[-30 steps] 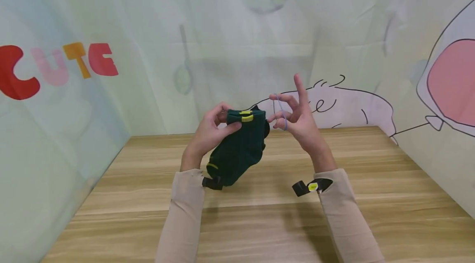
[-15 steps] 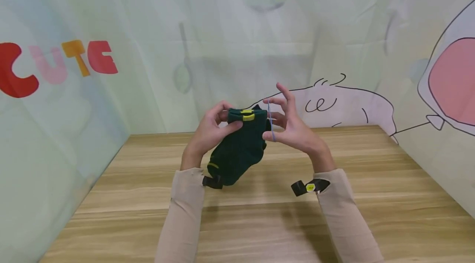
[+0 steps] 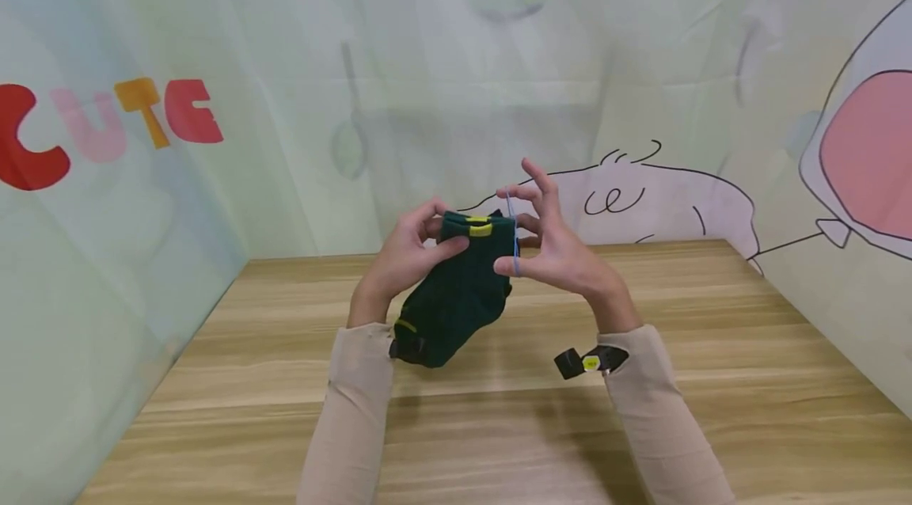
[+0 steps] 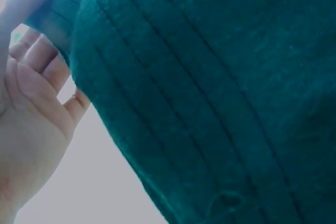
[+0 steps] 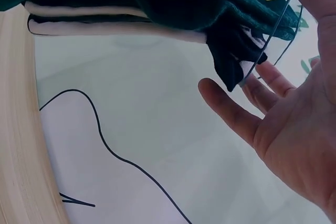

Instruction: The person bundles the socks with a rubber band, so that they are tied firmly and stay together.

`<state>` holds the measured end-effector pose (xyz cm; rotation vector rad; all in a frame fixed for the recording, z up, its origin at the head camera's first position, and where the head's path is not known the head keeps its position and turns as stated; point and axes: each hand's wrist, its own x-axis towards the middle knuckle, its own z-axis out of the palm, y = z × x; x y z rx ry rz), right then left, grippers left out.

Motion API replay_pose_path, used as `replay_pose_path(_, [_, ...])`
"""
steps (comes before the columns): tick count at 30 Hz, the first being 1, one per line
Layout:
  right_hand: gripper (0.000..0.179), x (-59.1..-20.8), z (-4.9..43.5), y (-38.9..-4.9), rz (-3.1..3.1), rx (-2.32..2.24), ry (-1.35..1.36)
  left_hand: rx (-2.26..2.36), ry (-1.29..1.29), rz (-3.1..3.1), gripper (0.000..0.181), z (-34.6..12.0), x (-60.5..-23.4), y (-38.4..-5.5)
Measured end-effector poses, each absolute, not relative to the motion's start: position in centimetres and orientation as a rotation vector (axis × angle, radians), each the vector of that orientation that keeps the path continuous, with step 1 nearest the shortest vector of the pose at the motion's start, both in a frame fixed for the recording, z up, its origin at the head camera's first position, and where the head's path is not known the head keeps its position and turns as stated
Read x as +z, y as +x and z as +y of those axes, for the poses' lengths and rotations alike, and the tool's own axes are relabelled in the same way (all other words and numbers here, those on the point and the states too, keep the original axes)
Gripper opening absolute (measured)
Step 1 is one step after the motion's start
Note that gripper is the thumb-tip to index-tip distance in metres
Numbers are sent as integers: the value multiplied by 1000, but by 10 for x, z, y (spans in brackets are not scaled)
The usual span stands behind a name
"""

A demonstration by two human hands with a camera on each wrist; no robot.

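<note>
My left hand (image 3: 406,256) pinches a bundle of dark green socks (image 3: 459,291) above the table, thumb on the near face beside the yellow patches at the cuffs. The left wrist view is mostly filled by ribbed green sock fabric (image 4: 184,103). A thin blue rubber band (image 3: 516,248) is stretched over the thumb and fingers of my right hand (image 3: 563,256), which are spread apart at the right edge of the cuffs. In the right wrist view, the band (image 5: 274,31) loops around the cuff ends, and black-and-white socks (image 5: 115,27) lie behind the green ones.
Below the hands lies a wood-grain table (image 3: 463,442). A printed curtain (image 3: 299,133) with letters and cartoon drawings hangs along the back and sides. Black straps (image 3: 609,360) are worn at both wrists.
My right hand has moved left, from apart from the socks up to their cuffs, bringing the rubber band over the cuff edge. The left hand with the socks has barely moved.
</note>
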<state>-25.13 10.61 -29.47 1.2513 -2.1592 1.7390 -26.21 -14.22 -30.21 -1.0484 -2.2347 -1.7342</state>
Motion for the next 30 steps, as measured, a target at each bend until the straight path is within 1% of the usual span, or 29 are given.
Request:
replay_pose_path(9, [118,-294,103,-251,-2185,1649,1284,-1674,-1126,-2257,25,-140,-304,-262])
replay_pose_path(18, [118,-295,100,-250,-2206,1617,1301,-1631,-1276,-2169,20,-137,-307,-268])
replay_pose_path(25, [121,-296,98,-248,-2214,1602,1364,-1689,-1237,-2193,15,-138,-308,-269])
replay_pose_path(30, [121,-296,98,-248,-2216,1594,1358,-1703,-1127,-2251,17,-138,-307,-267])
